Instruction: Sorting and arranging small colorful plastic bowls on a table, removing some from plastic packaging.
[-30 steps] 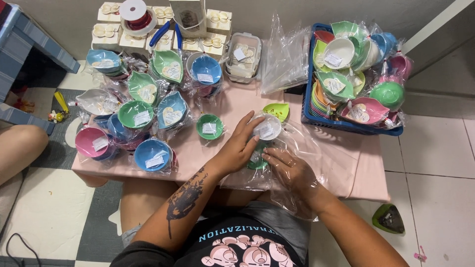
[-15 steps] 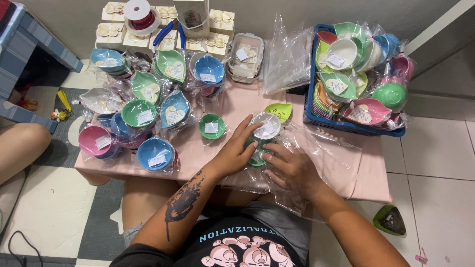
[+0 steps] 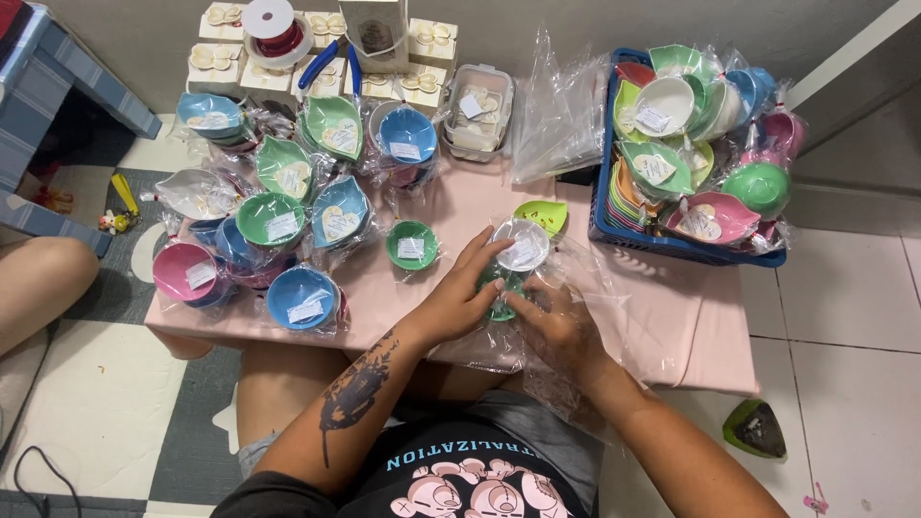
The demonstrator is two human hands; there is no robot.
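Seen from above, a person sits at a low pink table point(image 3: 691, 326) crowded with small plastic bowls wrapped in clear film. Going left to right: at nine o'clock lies a cluster of finished wrapped bowls, among them a pink bowl point(image 3: 184, 271), a blue bowl point(image 3: 301, 297) near the table's front edge, and a green bowl point(image 3: 271, 219); a single small green bowl point(image 3: 413, 245) sits alone just left of centre. At centre, the left hand point(image 3: 459, 299) curls closed around a stack of small bowls point(image 3: 513, 264), a white one on top and green beneath, inside a clear plastic bag point(image 3: 585, 288). The right hand point(image 3: 561, 331), just beside it at five o'clock, presses its fingers together on the bag's film against the stack. The step in hand looks like bagging this stack; the next move probably calls for gathering the loose film tight and closing it. A lime leaf-shaped dish point(image 3: 542, 216) lies just beyond at twelve o'clock. At two o'clock a blue basket point(image 3: 614, 230) brims with more wrapped bowls. Open room is only at four o'clock, the bare right corner; the left front edge is crowded, so sweeping elbows risk knocking bowls off.
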